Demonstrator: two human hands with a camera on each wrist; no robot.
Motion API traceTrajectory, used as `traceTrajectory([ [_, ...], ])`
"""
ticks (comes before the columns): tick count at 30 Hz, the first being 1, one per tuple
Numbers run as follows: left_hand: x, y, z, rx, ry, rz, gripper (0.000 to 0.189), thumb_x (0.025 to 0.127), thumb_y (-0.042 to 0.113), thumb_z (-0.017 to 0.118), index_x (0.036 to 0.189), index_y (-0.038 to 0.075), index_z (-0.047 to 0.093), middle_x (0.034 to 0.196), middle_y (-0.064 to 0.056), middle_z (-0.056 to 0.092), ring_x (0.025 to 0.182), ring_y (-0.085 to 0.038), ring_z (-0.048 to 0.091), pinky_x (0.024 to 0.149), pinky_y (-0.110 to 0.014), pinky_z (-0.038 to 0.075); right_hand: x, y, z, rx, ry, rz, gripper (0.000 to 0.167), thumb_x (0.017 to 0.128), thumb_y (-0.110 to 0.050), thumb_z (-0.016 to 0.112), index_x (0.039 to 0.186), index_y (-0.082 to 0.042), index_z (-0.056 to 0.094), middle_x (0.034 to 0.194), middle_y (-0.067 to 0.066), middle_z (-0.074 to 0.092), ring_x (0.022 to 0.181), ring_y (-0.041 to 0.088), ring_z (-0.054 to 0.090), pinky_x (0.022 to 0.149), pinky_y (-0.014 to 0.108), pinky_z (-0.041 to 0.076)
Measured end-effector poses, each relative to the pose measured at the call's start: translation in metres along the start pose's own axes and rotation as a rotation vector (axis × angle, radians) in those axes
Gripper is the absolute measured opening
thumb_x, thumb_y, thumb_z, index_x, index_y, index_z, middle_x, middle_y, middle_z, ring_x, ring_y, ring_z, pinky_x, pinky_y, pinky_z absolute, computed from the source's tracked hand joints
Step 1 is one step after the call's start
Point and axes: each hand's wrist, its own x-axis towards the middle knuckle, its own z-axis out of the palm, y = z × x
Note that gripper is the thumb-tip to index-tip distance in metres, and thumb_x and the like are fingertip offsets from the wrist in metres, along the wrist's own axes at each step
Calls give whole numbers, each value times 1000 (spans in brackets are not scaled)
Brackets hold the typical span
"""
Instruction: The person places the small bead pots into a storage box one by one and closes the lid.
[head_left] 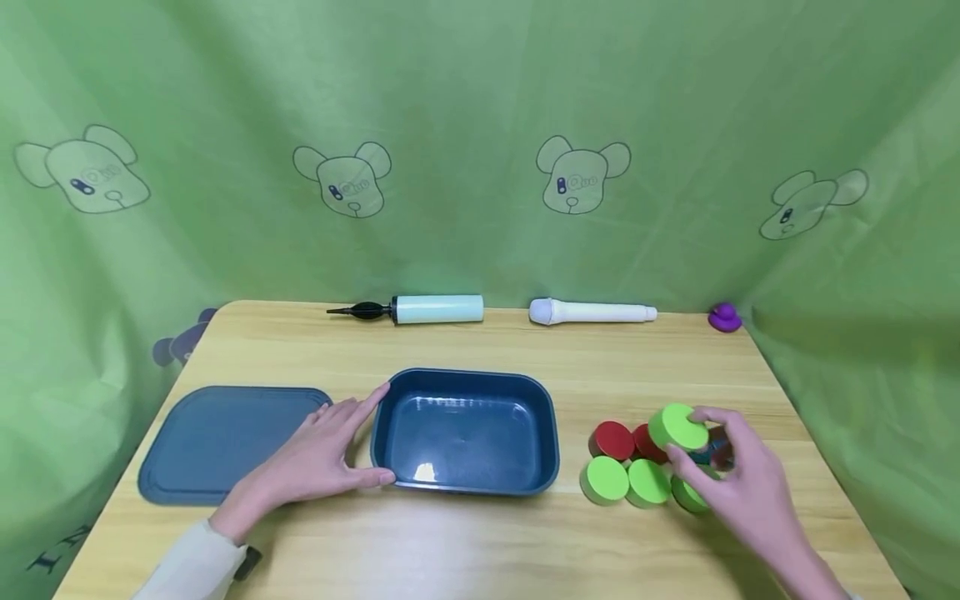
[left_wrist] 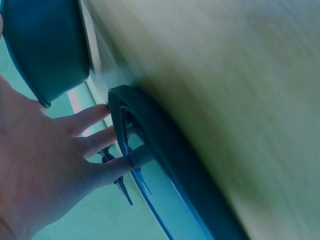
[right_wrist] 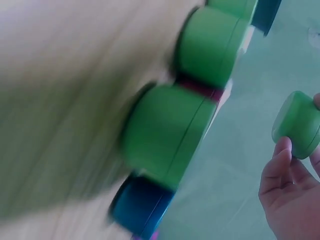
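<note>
My left hand point(head_left: 322, 454) rests at the left side of a dark blue rectangular box point(head_left: 465, 429), its thumb and forefinger spread along the rim and touching it. Partly under that hand lies a flat, dark blue lid point(head_left: 217, 446); in the left wrist view the other fingers overlap the lid point(left_wrist: 170, 145). My right hand point(head_left: 753, 487) pinches a light green round block point(head_left: 678, 427) between thumb and fingers, raised over a group of similar blocks. Below it are green blocks point(head_left: 604, 480), red blocks point(head_left: 612, 440) and a blue block point(right_wrist: 142, 205), partly hidden by the hand.
Along the table's back edge lie a pale blue hand pump point(head_left: 438, 308) with a black nozzle, a white toy microphone point(head_left: 600, 312) and a purple rubber duck point(head_left: 724, 317). A green curtain point(head_left: 465, 233) printed with bear heads hangs behind and around the wooden table point(head_left: 465, 550).
</note>
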Motion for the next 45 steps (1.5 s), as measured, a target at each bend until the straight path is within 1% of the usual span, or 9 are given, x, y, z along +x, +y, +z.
traceTrajectory([
  [5,0,2,1,2,1,2,116,87,86,68,177,40,11,170,-17,41,156,-46,36,122,-77,17,8,-18,14,23,10,-39,59,79,-3,96,131,-9,68,92,1,66,74,17,56,66,21,45],
  [12,0,4,0,8,-3,5,116,88,85,69,177,38,11,170,-16,41,156,-46,36,123,-77,16,18,-41,29,42,-6,-50,56,82,-5,94,131,-7,67,108,-1,69,83,14,59,68,18,46],
  [17,1,4,-1,12,1,8,117,89,83,70,178,36,11,170,-17,41,156,-47,36,123,-76,15,27,-55,44,74,-26,-68,55,82,-7,94,130,-10,67,100,0,69,79,18,61,65,18,48],
  [20,1,4,-1,13,3,11,117,89,82,71,178,36,10,169,-18,42,155,-47,37,123,-76,15,33,-63,54,89,-58,-78,54,85,-9,94,131,-13,67,102,1,69,78,20,63,64,22,51],
  [26,0,2,-2,19,5,8,117,89,84,69,178,36,9,169,-20,42,155,-47,37,123,-76,15,46,-82,75,181,-137,-80,53,89,-10,92,134,-13,64,107,2,68,78,22,65,60,28,56],
  [32,0,2,0,22,3,7,117,88,87,66,177,38,8,168,-22,42,155,-47,37,123,-76,15,58,-102,94,232,-194,-45,54,92,-13,90,136,-14,61,115,3,67,94,21,63,68,29,56],
  [34,0,2,0,22,4,7,117,88,87,66,177,38,8,168,-23,42,155,-48,37,123,-76,15,61,-109,101,236,-221,-37,54,92,-14,90,137,-15,60,114,3,66,96,22,62,69,29,56],
  [40,-1,2,1,21,10,9,117,89,85,67,178,36,9,166,-26,43,154,-49,38,123,-77,16,61,-130,131,221,-315,-40,51,92,-22,90,134,-19,60,105,0,61,89,25,60,66,31,53],
  [45,0,3,1,18,10,7,117,88,86,67,178,37,9,167,-25,43,154,-48,38,123,-76,16,61,-145,153,198,-369,-64,50,93,-26,90,133,-20,60,104,-3,59,91,19,58,68,31,52],
])
